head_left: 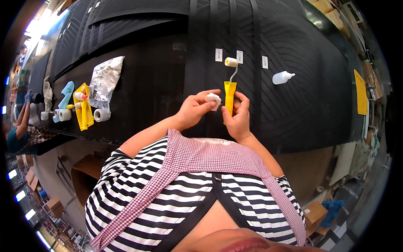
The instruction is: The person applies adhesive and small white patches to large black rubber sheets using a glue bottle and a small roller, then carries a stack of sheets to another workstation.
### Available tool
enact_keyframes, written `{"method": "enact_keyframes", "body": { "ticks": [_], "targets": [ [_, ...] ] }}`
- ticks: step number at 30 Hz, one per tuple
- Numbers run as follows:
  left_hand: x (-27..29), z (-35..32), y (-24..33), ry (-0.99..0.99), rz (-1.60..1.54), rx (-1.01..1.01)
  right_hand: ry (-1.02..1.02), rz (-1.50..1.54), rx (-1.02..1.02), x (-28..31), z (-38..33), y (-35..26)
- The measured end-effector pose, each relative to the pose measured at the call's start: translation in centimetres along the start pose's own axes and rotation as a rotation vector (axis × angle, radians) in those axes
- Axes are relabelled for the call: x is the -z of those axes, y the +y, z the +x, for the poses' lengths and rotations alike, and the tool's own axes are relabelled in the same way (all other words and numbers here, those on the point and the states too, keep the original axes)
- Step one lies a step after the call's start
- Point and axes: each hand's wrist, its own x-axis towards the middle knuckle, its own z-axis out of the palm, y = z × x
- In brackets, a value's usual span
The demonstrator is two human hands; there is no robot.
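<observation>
At the frame's centre my right hand (237, 119) is clamped on the yellow roller handle (229, 95), and my left hand (194, 110) pinches a white wad (214, 101) beside it (cloth, perhaps). A loose grip could drop the roller onto the black bench (151, 84).

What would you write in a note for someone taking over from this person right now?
Left hand: fingers pinch a small white piece.
Right hand: grips the yellow handle of a small roller; its white roller head points away, over the black rubber surface.
White squeeze bottle lies to the right, untouched.
Far left: spare white rollers, another yellow handle, a blue handle and a foil bag.
Done: roller and white piece are both in hand.
Left: the white piece is not yet on the roller; what it is for cannot be told.
</observation>
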Motion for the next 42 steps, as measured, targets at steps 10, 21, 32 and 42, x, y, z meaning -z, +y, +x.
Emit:
{"method": "enact_keyframes", "body": {
  "ticks": [10, 21, 32, 42],
  "targets": [
    [2.0, -1.8, -0.2, 0.221, 0.066, -0.081, 0.028, -0.168, 0.186, 2.5, 1.6, 0.7],
    [7.7, -4.4, -0.8, 0.382, 0.259, -0.315, 0.8, -0.409, 0.019, 13.0, 11.1, 7.7],
    [8.4, -4.3, -2.1, 0.368, 0.455, -0.393, 0.075, 0.446, -0.014, 4.6, 11.7, -0.1],
    [8.0, -4.6, -1.4, 0.406, 0.438, -0.4, 0.06, 0.45, -0.115, -2.9, 17.9, 0.1]
  ]
}}
